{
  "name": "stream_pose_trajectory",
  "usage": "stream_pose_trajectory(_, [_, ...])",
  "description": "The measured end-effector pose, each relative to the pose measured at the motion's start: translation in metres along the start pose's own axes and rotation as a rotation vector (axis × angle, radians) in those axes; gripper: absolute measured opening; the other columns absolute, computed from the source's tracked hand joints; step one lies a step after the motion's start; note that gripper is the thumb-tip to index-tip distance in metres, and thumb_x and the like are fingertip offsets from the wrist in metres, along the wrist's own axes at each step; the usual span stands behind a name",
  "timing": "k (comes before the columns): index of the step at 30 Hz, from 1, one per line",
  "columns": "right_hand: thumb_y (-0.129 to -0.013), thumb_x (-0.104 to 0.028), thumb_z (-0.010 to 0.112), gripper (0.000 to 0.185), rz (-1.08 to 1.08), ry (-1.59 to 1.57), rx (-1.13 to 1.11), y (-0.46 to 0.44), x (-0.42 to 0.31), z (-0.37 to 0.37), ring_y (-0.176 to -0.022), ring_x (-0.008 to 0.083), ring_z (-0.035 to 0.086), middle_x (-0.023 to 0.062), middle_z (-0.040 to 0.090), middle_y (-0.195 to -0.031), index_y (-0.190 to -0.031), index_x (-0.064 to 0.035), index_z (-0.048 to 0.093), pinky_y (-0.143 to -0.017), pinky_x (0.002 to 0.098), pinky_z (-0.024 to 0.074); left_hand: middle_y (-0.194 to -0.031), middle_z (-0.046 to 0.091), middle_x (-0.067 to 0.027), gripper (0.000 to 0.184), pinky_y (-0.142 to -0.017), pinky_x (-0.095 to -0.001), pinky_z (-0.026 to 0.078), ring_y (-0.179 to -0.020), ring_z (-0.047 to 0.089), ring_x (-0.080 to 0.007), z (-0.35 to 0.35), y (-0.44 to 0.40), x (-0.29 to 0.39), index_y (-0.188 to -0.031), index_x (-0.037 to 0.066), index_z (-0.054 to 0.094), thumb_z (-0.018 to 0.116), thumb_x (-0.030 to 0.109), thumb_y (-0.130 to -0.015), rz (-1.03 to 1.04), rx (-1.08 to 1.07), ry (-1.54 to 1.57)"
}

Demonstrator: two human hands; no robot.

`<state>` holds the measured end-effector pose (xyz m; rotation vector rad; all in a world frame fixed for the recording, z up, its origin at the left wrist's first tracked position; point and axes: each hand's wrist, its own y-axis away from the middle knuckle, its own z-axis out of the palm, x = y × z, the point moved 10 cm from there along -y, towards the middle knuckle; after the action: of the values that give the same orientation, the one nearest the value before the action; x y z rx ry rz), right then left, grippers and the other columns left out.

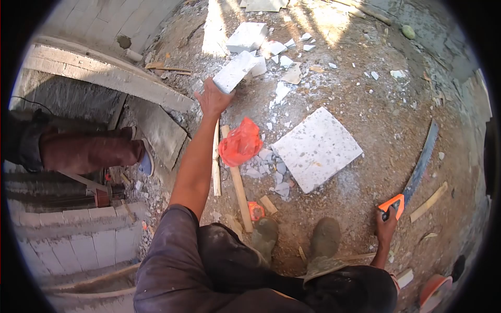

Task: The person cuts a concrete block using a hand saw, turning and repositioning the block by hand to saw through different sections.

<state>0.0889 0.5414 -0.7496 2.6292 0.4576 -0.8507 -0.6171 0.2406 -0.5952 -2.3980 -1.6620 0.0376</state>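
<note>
My left hand [214, 97] reaches far forward and is closed on the near end of a small white lightweight concrete block [236, 71]. Just beyond it lie a larger white block [247, 37] and a broken chunk [259, 66]. Down at the right, my right hand [386, 227] is wrapped around the orange and black handle of a handsaw [421, 158], whose blade points forward and away from me. Between my hands, a wide speckled white slab [318, 149] lies flat on the dirt.
A red plastic bag [241, 143] and wooden strips [237, 182] lie before my boots [324, 237]. White shards [282, 93] litter the ground. At left are a concrete ledge [109, 78] and another person's leg [91, 148]. An orange bowl-like container [434, 290] sits at lower right.
</note>
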Motion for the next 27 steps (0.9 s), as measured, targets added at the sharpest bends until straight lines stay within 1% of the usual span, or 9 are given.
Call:
stream_pose_trajectory(5, [-0.081, -0.005, 0.066, 0.03, 0.05, -0.115, 0.058, -0.001, 0.018, -0.015, -0.073, 0.0128, 0.052, 0.0056, 0.057, -0.084, -0.109, 0.0018, 0.06, -0.067, 0.0297, 0.045, -0.127, 0.063, -0.0256, 0.091, -0.111, -0.0535, 0.031, -0.121, 0.06, -0.0393, -0.037, -0.02, -0.008, -0.129, -0.001, 0.053, 0.081, 0.059, -0.066, -0.026, 0.028, 0.148])
stream_pose_trajectory(6, [-0.08, -0.001, 0.062, 0.022, -0.068, -0.168, 0.263, 0.003, 0.005, -0.035, -0.07, 0.0102, 0.047, 0.0016, 0.05, -0.079, -0.102, -0.0013, 0.059, -0.064, 0.0277, 0.0408, -0.123, 0.064, -0.0274, 0.088, -0.107, -0.0481, 0.039, -0.116, 0.061, -0.0413, -0.056, -0.018, 0.002, -0.125, -0.003, 0.058, 0.082, 0.057, -0.066, -0.058, 0.073, 0.193])
stream_pose_trajectory(9, [-0.082, -0.001, 0.061, 0.019, 0.038, -0.267, 0.416, -0.001, 0.015, -0.071, -0.071, 0.0093, 0.047, -0.0009, 0.05, -0.08, -0.101, -0.0033, 0.06, -0.063, 0.0275, 0.04, -0.124, 0.063, -0.0293, 0.086, -0.101, -0.0461, 0.045, -0.116, 0.061, -0.0414, -0.1, -0.007, 0.055, -0.124, -0.007, 0.059, 0.083, 0.053, -0.068, 0.068, 0.11, 0.338])
stream_pose_trajectory(10, [-0.089, -0.004, 0.062, 0.01, 0.015, -0.282, 0.459, 0.0, 0.004, -0.085, -0.07, 0.0081, 0.046, -0.0023, 0.05, -0.08, -0.099, -0.004, 0.06, -0.062, 0.0261, 0.0391, -0.119, 0.063, -0.0273, 0.087, -0.096, -0.0436, 0.049, -0.111, 0.063, -0.0401, -0.106, -0.006, 0.075, -0.126, -0.009, 0.058, 0.083, 0.051, -0.069, 0.227, 0.141, 0.289])
stream_pose_trajectory(13, [-0.095, -0.01, 0.064, 0.009, 0.114, -0.489, 0.395, 0.012, -0.026, -0.102, -0.069, 0.0072, 0.047, -0.0014, 0.052, -0.081, -0.098, -0.0033, 0.06, -0.061, 0.0256, 0.0392, -0.116, 0.063, -0.0239, 0.086, -0.093, -0.0431, 0.05, -0.107, 0.063, -0.0356, -0.142, 0.043, 0.161, -0.129, -0.009, 0.056, 0.086, 0.046, -0.069, 0.425, -0.018, 0.317])
stream_pose_trajectory(16, [-0.097, -0.012, 0.064, 0.012, -0.119, -0.381, 0.431, 0.032, -0.063, -0.119, -0.07, 0.0096, 0.051, 0.0012, 0.055, -0.082, -0.103, -0.0021, 0.06, -0.063, 0.0269, 0.0421, -0.114, 0.061, -0.0203, 0.084, -0.091, -0.0415, 0.05, -0.104, 0.062, -0.0338, -0.144, 0.084, 0.22, -0.131, -0.006, 0.056, 0.087, 0.041, -0.069, 0.665, -0.084, 0.396])
stream_pose_trajectory(20, [-0.101, -0.017, 0.062, 0.015, -0.427, -0.275, 0.382, 0.046, -0.162, -0.137, -0.072, 0.0096, 0.054, 0.0007, 0.057, -0.082, -0.106, -0.0036, 0.06, -0.066, 0.0257, 0.0438, -0.116, 0.058, -0.0201, 0.09, -0.092, -0.0429, 0.05, -0.105, 0.06, -0.035, -0.139, 0.133, 0.282, -0.14, -0.003, 0.049, 0.087, 0.039, -0.069, 0.789, -0.198, 0.34])
stream_pose_trajectory(21, [-0.102, -0.018, 0.061, 0.017, -0.384, -0.311, 0.317, 0.045, -0.174, -0.135, -0.079, 0.0112, 0.054, 0.0018, 0.057, -0.084, -0.108, -0.0029, 0.059, -0.072, 0.0277, 0.0441, -0.116, 0.058, -0.0203, 0.091, -0.091, -0.0433, 0.05, -0.105, 0.06, -0.0358, -0.138, 0.138, 0.295, -0.141, -0.002, 0.049, 0.086, 0.039, -0.069, 0.833, -0.169, 0.356])
stream_pose_trajectory(27, [-0.098, -0.013, 0.065, 0.019, -0.177, -0.791, 0.053, 0.049, -0.178, -0.07, -0.072, 0.0126, 0.057, 0.0043, 0.06, -0.086, -0.111, -0.0001, 0.06, -0.066, 0.03, 0.0469, -0.127, 0.058, -0.0225, 0.102, -0.09, -0.0473, 0.05, -0.112, 0.06, -0.0388, -0.111, 0.164, 0.356, -0.149, 0.002, 0.039, 0.086, 0.047, -0.07, 0.987, -0.027, 0.153])
